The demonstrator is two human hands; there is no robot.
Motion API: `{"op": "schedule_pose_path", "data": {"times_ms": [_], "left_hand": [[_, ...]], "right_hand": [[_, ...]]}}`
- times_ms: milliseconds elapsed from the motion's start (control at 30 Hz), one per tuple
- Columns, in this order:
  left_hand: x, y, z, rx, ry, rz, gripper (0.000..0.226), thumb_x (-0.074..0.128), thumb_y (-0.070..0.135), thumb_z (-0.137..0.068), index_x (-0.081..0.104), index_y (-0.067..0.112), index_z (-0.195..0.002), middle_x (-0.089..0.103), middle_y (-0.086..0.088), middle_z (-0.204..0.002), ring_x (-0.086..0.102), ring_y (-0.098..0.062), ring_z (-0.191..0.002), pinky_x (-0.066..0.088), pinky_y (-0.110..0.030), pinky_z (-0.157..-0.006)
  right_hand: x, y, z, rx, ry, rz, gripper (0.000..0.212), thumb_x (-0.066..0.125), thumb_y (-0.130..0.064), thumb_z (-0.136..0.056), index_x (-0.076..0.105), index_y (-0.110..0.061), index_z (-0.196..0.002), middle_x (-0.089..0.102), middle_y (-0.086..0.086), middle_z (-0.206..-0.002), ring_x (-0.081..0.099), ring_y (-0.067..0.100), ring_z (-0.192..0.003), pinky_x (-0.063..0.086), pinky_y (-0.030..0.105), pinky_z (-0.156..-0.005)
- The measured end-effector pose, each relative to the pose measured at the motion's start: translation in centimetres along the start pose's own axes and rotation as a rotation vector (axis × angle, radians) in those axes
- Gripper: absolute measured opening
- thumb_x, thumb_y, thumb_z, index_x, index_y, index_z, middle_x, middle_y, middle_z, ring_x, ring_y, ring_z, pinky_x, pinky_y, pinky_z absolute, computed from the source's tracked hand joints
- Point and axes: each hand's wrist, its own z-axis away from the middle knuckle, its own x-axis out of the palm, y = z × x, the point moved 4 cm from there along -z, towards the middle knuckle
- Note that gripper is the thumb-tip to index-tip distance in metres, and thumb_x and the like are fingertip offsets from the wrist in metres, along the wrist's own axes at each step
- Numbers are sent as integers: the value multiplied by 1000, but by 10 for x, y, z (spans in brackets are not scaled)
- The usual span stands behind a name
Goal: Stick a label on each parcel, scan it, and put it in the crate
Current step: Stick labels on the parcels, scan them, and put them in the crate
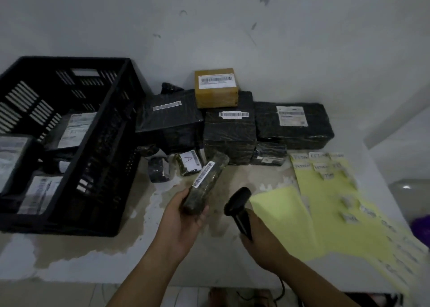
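So the parcel (pixel 206 182) in play right now is the long skinny one, wrapped in dark plastic film. It's up off the desk (pixel 81 255), roughly mid-scene, just right of the black crate (pixel 104 167) and in front of the stack of parcels (pixel 229 132) along the far wall.

The left hand (pixel 183 223) has it by the near end, fingers curled round the bottom of it, thumb on the left side. The right hand (pixel 263 241) is wrapped round the handle of a black scanner (pixel 239 204), with the head sitting just right of the parcel's near end.

Handling-wise, my guess is it's light. One hand carries it by the end with the rest sticking out free, and it isn't drooping, so it's probably fairly stiff inside. The film looks a bit slick and crinkly, so I'd keep a full wrap-around hold rather than a fingertip pinch. The low end is a good spot to grip, since it leaves the barcode label (pixel 203 174) uncovered.

Its long axis runs from near-left to far-right, with the free end tilted up towards the stack. The label strip runs lengthwise along the upper face, towards the far half. It faces up and a bit left, so I reckon the scanner needs to come round to see it.

Yellow label sheets (pixel 325 213) lie on the right.
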Motion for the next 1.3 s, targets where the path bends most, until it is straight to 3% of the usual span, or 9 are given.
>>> {"op": "schedule_pose_path", "data": {"times_ms": [167, 367, 500, 733, 900, 1067, 1167, 1233, 1300], "left_hand": [[4, -15, 9, -95, -45, -130, 46, 62, 30, -90, 67, 11, -131, 66, -11, -104, 55, -18, -79, 41, -29, -70], [16, -24, 13, -89, -111, -377, 44, 62, 23, -85, 66, 12, -126, 76, -7, -112, 76, -21, -90, 55, -32, -75], [18, -34, 6, -72, -94, -506, 49, 66, 17, -85, 62, 17, -134, 74, -7, -123, 70, -29, -112, 54, -43, -94], [30, -69, -10, -58, -68, -700, 43, 56, -1, -98, 52, 27, -131, 65, -7, -107, 60, -26, -96, 42, -41, -93], [40, -90, -11, -90, -141, -629, 34, 45, -5, -98, 48, 5, -131, 58, -15, -88, 55, -31, -76, 46, -36, -65], [67, -108, -11, -150, -29, -345, 34, 36, 14, -100, 52, -6, -123, 49, -13, -69, 50, -31, -58, 47, -38, -59], [81, -116, -8, -143, 10, -206, 39, 39, 35, -104, 53, 8, -129, 55, -12, -77, 52, -31, -68, 47, -38, -66], [89, -120, -11, -119, 76, -165, 46, 45, 43, -103, 51, 19, -141, 59, -12, -86, 55, -31, -73, 48, -38, -67], [102, -129, -15, -118, 91, -167, 66, 53, 46, -96, 41, 18, -154, 65, -18, -111, 61, -32, -83, 53, -40, -71]], "right_hand": [[19, 21, -21, 43, 77, 183, 69, 52, -22, -98, 13, -19, -155, 45, 10, -138, 56, 26, -109, 47, 33, -80], [22, 27, -22, 83, 123, 298, 72, 54, -29, -96, 13, -25, -154, 45, 2, -136, 50, 24, -113, 48, 33, -89], [21, 27, -17, 45, 118, 275, 81, 61, -30, -90, 13, -27, -154, 44, 3, -134, 50, 26, -113, 45, 35, -87], [2, 52, 11, 30, 71, 277, 91, 65, -41, -88, 6, -27, -156, 33, 1, -148, 46, 29, -123, 43, 39, -95], [-42, 84, 44, 20, 189, 93, 80, 54, -54, -92, 11, -33, -156, 36, -9, -147, 45, 17, -126, 43, 30, -95], [-125, 142, 43, 214, 484, -136, 61, 69, -37, -89, 44, -23, -143, 56, -6, -130, 57, 11, -105, 45, 25, -84], [-185, 176, 25, 290, 613, -228, 44, 69, -26, -90, 56, -16, -131, 63, 0, -124, 60, 16, -95, 46, 28, -77], [-219, 201, 14, 337, 684, -259, 39, 66, -23, -91, 56, -14, -128, 63, 5, -125, 61, 21, -96, 50, 35, -84], [-242, 227, 4, 393, 718, -264, 43, 62, -19, -93, 52, -9, -133, 61, 9, -127, 62, 27, -100, 48, 36, -88]]}}
